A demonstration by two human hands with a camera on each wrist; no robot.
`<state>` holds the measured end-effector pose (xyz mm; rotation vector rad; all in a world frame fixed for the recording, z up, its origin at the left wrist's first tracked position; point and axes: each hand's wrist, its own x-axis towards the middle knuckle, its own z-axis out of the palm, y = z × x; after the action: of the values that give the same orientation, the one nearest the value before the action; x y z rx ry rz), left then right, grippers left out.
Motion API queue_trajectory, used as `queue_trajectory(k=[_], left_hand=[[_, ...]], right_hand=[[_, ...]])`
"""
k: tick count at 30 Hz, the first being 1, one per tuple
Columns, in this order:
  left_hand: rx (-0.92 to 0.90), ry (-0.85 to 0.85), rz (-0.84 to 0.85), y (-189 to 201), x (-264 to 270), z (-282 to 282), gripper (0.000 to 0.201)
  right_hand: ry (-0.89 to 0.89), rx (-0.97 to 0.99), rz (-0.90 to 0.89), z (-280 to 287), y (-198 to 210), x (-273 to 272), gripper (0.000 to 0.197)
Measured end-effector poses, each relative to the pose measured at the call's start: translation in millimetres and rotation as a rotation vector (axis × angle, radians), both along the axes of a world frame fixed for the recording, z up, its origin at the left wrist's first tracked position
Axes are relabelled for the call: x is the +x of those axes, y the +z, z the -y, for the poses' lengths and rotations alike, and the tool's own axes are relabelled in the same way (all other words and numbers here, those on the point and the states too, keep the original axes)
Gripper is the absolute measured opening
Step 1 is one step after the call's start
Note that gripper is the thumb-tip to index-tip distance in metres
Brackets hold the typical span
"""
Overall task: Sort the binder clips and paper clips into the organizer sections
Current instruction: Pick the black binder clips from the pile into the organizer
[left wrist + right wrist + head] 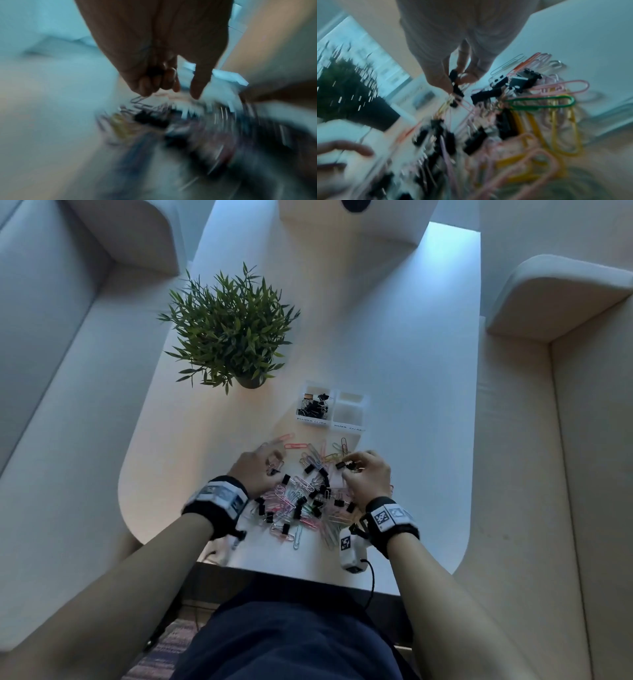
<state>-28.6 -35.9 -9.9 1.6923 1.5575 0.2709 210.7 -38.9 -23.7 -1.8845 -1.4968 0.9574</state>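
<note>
**Both hands in the pile, binder clips going first**

On the left, the left hand [257, 470] hovers at the near-left edge of the mixed pile [305, 494]. Its wrist view shows most fingers [150, 82] curled in toward the palm with one finger straight, and a thin wire paper clip just below the fingertips; motion blur leaves it unclear whether anything is actually pinched, so I cannot tell.

The pile itself lies on the white table [411, 440], between the two hands: black binder clips [301, 503] tangled among long coloured paper clips [293, 445] in pink, yellow and green. Both kinds are light, stiff and small. The wire clips look slick and lie flat, so they probably need a fingernail under one loop or a slide to lift; they also hook into each other and may drag neighbours along. The binder clips are easier, best taken across the black body or by the folded wire handles.

On the right, the right hand [368, 474] is pinching a small black binder clip [453, 75] between thumb and fingertips, just above the far-right edge of the pile.

Beyond the pile stands the white organizer [331, 421]: its left section already holds binder clips, its right section looks empty. A potted plant [226, 326] stands further left, well apart from the route. Nothing appears to block the way from pile to organizer.
</note>
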Motion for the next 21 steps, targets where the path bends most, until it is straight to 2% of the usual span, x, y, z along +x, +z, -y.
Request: queue_trajectory(k=[1,3,9,17,21], left_hand=[[0.048,-0.127,-0.128,-3,1,1,0.035],[0.116,-0.23,-0.248,-7,1,4,0.043],[0.229,-0.376,-0.387,-20,-1,6,0.05],[0.259,-0.389,-0.367,-27,1,11,0.033],[0.188,-0.282,-0.259,-24,1,12,0.057]], right_hand=[[-0.041,-0.03,-0.038,0,2,3,0.019],[-0.108,-0.069,-0.107,0,6,10,0.017],[-0.287,-0.154,-0.31,4,17,29,0.017],[-0.418,-0.187,-0.611,1,24,26,0.018],[-0.307,-0.108,-0.614,-26,45,6,0.018]])
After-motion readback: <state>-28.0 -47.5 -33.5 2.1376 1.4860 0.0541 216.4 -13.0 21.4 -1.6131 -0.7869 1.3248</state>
